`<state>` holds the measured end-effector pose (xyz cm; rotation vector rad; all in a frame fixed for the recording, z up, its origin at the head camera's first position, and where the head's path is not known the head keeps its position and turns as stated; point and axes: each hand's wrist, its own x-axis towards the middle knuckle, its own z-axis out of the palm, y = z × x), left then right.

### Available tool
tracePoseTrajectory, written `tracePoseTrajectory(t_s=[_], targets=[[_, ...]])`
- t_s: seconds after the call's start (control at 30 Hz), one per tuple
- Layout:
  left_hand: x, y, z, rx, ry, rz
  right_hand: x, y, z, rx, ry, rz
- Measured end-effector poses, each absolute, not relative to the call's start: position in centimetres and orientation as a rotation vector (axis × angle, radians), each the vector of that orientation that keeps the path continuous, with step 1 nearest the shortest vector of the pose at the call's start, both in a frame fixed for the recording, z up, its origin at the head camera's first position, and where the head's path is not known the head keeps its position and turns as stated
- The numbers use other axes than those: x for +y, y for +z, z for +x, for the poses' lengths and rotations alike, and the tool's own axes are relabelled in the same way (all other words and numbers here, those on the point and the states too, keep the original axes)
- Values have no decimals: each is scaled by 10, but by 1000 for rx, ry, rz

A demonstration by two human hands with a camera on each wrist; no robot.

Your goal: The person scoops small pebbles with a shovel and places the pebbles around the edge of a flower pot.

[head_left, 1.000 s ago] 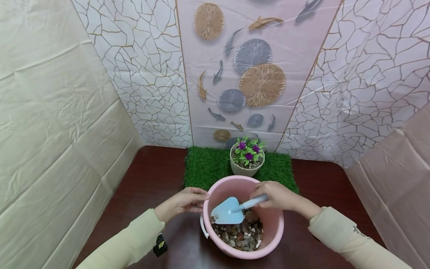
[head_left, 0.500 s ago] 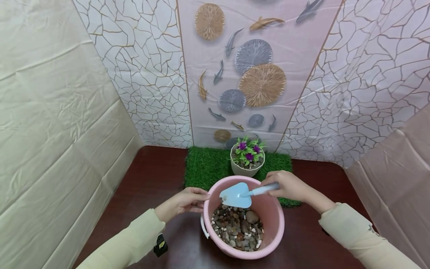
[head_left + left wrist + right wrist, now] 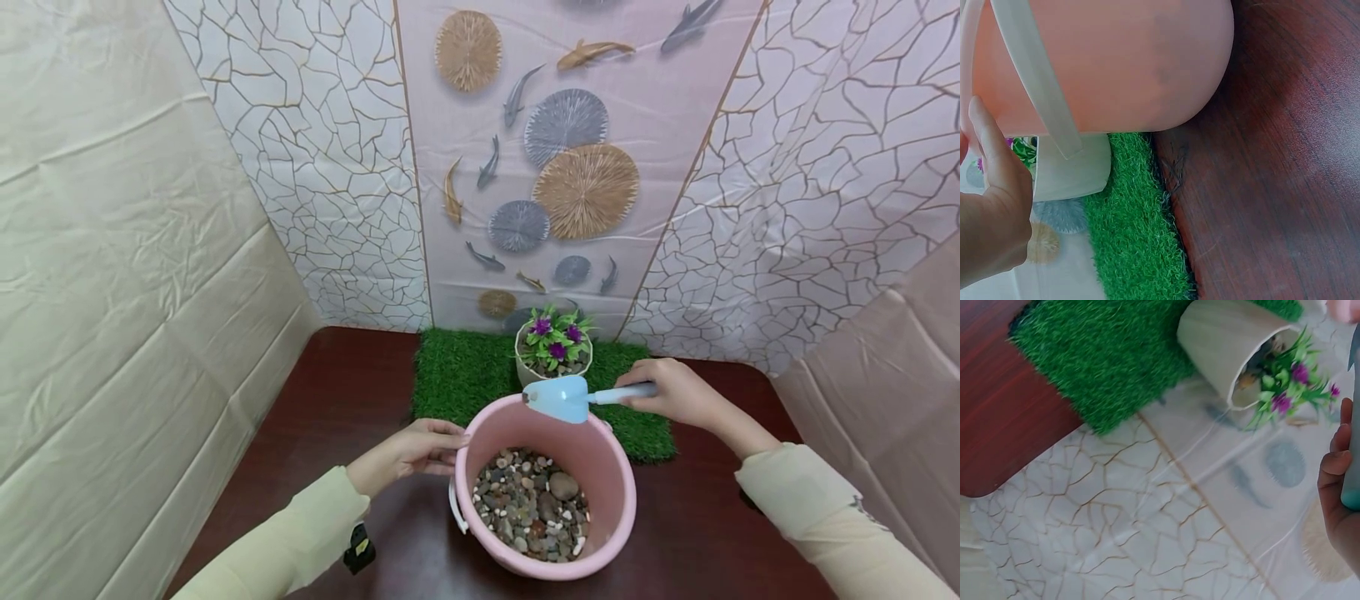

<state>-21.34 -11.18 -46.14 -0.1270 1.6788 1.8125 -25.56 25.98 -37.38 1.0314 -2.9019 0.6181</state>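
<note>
A pink bucket (image 3: 624, 525) stands on the table with mixed pebbles (image 3: 525, 508) in its bottom. My left hand (image 3: 416, 448) holds its left rim; in the left wrist view the thumb lies along the outer wall. My right hand (image 3: 671, 393) grips the handle of a light blue hand trowel (image 3: 564, 400) above the bucket's far rim. The blade points left, with something small and brownish, like a pebble, near its tip. Only part of the trowel handle (image 3: 1354, 450) shows in the right wrist view. Just behind the blade is a white flowerpot (image 3: 527, 367) with purple flowers.
Under the pot lies a green artificial grass mat (image 3: 461, 375) on the dark red wooden table (image 3: 345, 392). The bucket's white handle (image 3: 456, 504) hangs at its left side. A small black object (image 3: 359, 552) is below the left sleeve. Patterned cloth walls (image 3: 352, 167) enclose the table.
My right hand has lifted the trowel out of the bucket, up and to the right, toward the flowerpot. The left hand has stayed on the rim.
</note>
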Motion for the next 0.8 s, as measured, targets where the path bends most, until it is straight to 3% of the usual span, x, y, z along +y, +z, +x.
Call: tracePoseTrajectory(t_s=[0.8], targets=[[-111, -461, -214, 1682, 1807, -136, 286, -393, -273, -3078, 626, 649]])
